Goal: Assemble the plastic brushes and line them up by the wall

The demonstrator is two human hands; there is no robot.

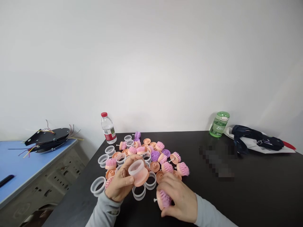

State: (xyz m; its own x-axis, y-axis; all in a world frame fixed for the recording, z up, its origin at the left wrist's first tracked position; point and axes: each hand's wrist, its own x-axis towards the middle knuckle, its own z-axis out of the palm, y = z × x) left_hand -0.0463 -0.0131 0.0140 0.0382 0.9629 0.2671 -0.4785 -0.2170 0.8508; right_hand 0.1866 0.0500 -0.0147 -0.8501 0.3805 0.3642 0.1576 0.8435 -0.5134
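Observation:
My left hand is closed around a clear plastic ring with a peach cap, held tilted above the pile. In my right hand is a round brush head with a peach base and pink bristles, gripped between thumb and fingers. A thin white pin sticks out of its base to the left. Around both hands lie several loose clear rings, peach caps and brush heads with pink or purple bristles. My left hand hides part of the pile.
A red-capped water bottle stands at the back left of the black table. Toward the back right are a green bottle and a dark folded cloth item. A blue table at left bears a black wired device.

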